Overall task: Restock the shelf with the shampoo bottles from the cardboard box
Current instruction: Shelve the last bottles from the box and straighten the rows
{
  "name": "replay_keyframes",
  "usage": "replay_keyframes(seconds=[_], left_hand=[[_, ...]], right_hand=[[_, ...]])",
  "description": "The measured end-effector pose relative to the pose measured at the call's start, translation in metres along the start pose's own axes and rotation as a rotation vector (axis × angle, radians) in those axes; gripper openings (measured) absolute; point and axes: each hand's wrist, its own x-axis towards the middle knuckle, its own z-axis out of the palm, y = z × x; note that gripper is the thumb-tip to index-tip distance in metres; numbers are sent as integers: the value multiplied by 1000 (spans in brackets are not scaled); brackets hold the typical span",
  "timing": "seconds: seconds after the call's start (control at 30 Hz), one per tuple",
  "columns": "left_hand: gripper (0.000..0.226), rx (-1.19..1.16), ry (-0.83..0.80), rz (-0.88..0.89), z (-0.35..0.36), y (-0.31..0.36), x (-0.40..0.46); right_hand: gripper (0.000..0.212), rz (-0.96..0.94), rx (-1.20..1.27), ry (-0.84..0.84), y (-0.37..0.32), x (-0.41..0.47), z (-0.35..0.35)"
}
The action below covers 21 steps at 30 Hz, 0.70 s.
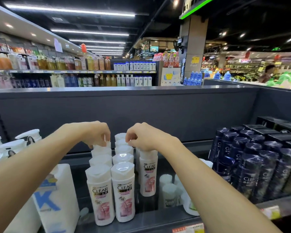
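Left hand [95,134] pinches a rear white shampoo bottle [100,145] cap, right hand [142,136] grips another bottle [148,172] beside it, both caps mostly hidden.

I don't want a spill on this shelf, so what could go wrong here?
1. The white shampoo bottles stand tall in tight rows; a nudge from the left hand at the back could topple the row.
2. The right hand holds a bottle by its cap; that grip may slip.

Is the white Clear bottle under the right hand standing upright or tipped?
Upright. The white Clear bottle stands on the shelf with its label facing front and reading level, while the right hand grips its cap.
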Motion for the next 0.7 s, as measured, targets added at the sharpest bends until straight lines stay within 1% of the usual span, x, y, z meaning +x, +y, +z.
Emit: replay_keyframes(seconds=[0.3,0.5,0.6,0.7], left_hand=[[23,-75,56,-15,1,3,-2],[15,-98,90,-26,4,6,3],[14,-97,63,-41,3,8,4],[21,-64,27,-42,-1,11,5]], right_hand=[[19,10,-5,-3,-1,1,2],[17,1,-17,4,-1,3,5],[17,-6,-17,6,2,5,5],[16,-9,-14,6,3,7,5]])
